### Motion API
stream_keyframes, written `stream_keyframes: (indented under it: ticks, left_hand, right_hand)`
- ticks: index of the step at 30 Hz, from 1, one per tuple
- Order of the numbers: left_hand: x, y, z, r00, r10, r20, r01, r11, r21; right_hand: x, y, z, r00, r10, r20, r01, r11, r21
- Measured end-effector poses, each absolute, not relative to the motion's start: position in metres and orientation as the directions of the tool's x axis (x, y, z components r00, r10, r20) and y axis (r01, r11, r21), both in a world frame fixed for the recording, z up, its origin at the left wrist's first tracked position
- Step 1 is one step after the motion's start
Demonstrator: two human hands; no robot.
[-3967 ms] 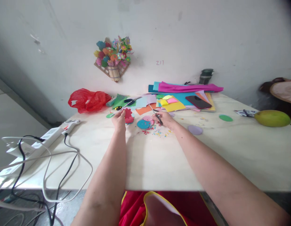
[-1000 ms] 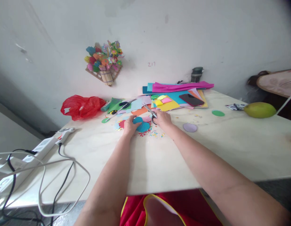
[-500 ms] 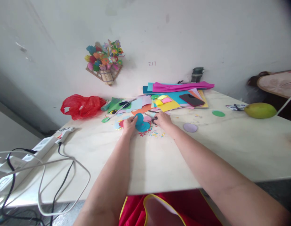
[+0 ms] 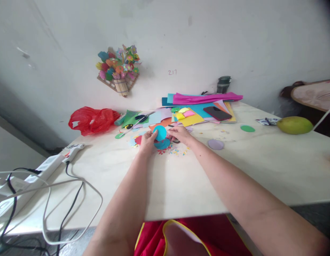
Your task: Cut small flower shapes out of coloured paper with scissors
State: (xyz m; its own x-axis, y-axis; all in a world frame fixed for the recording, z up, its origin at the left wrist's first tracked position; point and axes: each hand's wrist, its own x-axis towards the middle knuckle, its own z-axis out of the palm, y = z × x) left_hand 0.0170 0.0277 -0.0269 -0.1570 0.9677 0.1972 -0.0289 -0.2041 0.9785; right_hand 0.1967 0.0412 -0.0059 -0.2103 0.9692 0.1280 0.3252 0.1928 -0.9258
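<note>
My left hand (image 4: 147,141) is closed, pinching a bright blue paper circle (image 4: 161,133) by its left edge. Another blue paper circle (image 4: 163,144) lies under it on the table. Close to the held circle's right edge, my right hand (image 4: 179,134) has its fingers stretched out, with no object visible in them. Beneath that hand shows a dark handle of a pair of scissors (image 4: 176,140); the rest of it is mostly covered. A red paper piece (image 4: 138,140) is beside my left hand, and small paper scraps (image 4: 178,152) are scattered in front.
Coloured sheets (image 4: 197,121) and a phone (image 4: 217,113) lie behind my hands. Further left are a second pair of scissors (image 4: 143,117) and a red plastic bag (image 4: 92,120). A lilac circle (image 4: 215,144), green circle (image 4: 247,128) and mango (image 4: 295,125) sit right; power strips (image 4: 47,167) with cables lie left.
My right hand has moved left off the scissors toward the blue circle. The held circle has turned flatter to my view and shifted slightly right.
</note>
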Motion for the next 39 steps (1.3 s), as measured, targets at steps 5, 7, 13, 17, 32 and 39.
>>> stream_keyframes:
  ticks: [5, 7, 13, 17, 32, 39]
  left_hand:
    - [0.019, 0.026, -0.027, -0.105, 0.980, 0.170, -0.035, -0.174, 0.984]
    - [0.019, 0.027, -0.027, -0.101, 0.984, 0.147, -0.038, -0.151, 0.988]
    - [0.018, 0.028, -0.028, -0.064, 0.993, 0.101, -0.077, -0.106, 0.991]
    - [0.017, 0.029, -0.029, -0.054, 0.994, 0.092, -0.102, -0.098, 0.990]
    - [0.019, 0.027, -0.029, -0.017, 0.999, 0.041, -0.069, -0.042, 0.997]
    - [0.017, 0.027, -0.030, -0.036, 0.996, 0.080, -0.074, -0.082, 0.994]
  right_hand:
    - [0.193, 0.037, -0.006, -0.349, 0.937, 0.030, 0.071, 0.058, -0.996]
    - [0.192, 0.037, -0.007, -0.356, 0.934, 0.026, 0.059, 0.050, -0.997]
    - [0.193, 0.041, -0.011, -0.404, 0.914, 0.042, 0.006, 0.049, -0.999]
    - [0.194, 0.044, -0.015, -0.418, 0.907, 0.056, -0.006, 0.059, -0.998]
    - [0.186, 0.044, -0.016, -0.241, 0.964, 0.116, -0.003, 0.119, -0.993]
    - [0.180, 0.046, -0.019, -0.217, 0.939, 0.265, 0.099, 0.292, -0.951]
